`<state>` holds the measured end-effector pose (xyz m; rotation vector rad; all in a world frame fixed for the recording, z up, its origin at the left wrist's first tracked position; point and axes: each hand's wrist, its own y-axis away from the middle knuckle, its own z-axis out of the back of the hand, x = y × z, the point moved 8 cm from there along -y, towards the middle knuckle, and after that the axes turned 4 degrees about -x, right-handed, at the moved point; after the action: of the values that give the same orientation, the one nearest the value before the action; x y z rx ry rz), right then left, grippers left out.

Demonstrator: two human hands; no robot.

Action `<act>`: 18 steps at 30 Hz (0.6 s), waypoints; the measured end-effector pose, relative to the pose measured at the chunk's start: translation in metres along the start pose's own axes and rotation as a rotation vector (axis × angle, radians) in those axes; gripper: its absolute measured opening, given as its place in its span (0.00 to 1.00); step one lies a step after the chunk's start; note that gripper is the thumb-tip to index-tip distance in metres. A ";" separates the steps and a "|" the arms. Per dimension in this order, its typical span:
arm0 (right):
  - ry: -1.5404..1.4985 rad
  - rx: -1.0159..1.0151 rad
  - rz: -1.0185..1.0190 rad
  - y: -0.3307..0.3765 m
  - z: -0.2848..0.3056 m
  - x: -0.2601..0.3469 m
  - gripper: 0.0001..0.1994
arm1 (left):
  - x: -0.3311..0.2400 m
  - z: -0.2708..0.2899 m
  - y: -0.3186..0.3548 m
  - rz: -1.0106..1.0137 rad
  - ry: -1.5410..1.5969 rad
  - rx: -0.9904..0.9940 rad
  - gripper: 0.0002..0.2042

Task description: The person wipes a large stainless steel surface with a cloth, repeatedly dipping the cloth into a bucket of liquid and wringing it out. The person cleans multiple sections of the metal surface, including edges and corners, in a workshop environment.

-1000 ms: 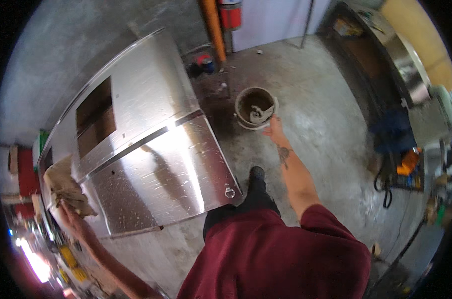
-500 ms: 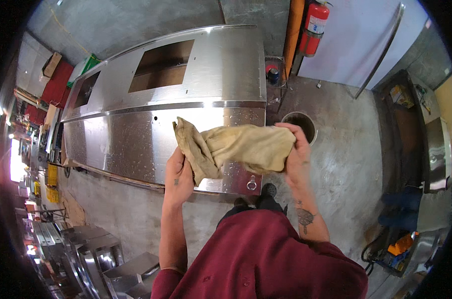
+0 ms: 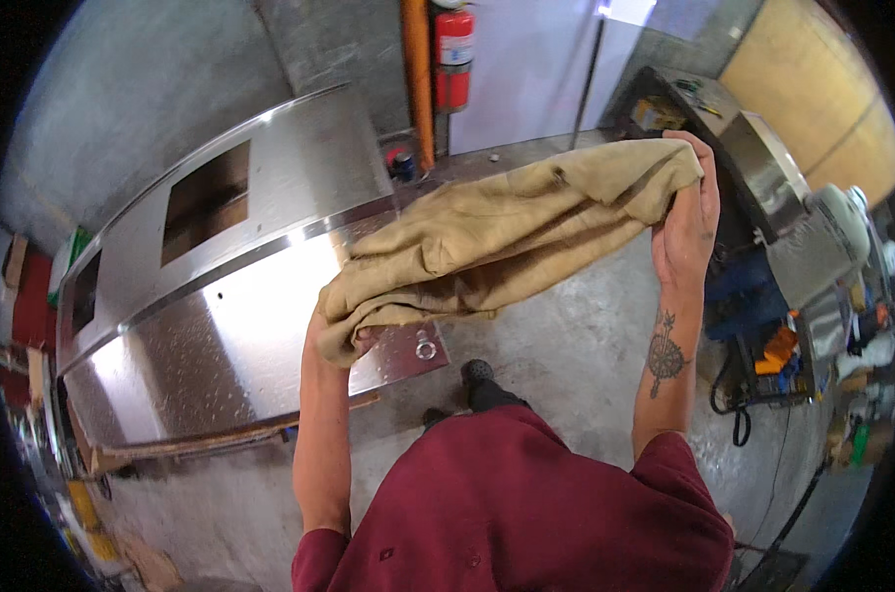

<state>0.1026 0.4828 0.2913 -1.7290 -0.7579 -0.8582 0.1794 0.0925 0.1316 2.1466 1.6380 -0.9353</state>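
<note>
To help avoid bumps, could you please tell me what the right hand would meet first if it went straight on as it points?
Beyond the wrinkled tan cloth it holds, the right hand would probably meet the dark, grey-topped bench first, though depth is unclear and it could pass above.

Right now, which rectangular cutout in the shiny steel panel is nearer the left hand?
The right cutout, which appears larger; the left cutout, appearing smaller, sits farther from the left hand.
</note>
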 end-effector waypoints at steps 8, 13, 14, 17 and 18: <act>0.074 -0.098 -0.464 -0.014 0.132 -0.049 0.23 | 0.068 0.046 -0.045 -0.065 -0.265 -0.640 0.32; -0.080 0.022 -1.026 0.047 0.171 -0.159 0.28 | 0.158 -0.012 -0.087 0.329 0.215 -0.432 0.30; -0.042 0.017 -1.119 0.054 0.188 -0.172 0.28 | 0.171 -0.030 -0.091 0.379 0.254 -0.338 0.28; -0.130 0.042 -1.066 0.031 0.231 -0.181 0.23 | 0.174 -0.022 -0.118 0.290 -0.207 -0.471 0.20; -0.072 0.109 -1.043 0.025 0.242 -0.187 0.21 | 0.171 -0.021 -0.128 0.269 -0.385 -0.475 0.19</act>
<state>0.0669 0.6895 0.0675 -1.2004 -1.7754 -1.3887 0.0918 0.2738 0.0577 1.6840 1.1994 -0.7283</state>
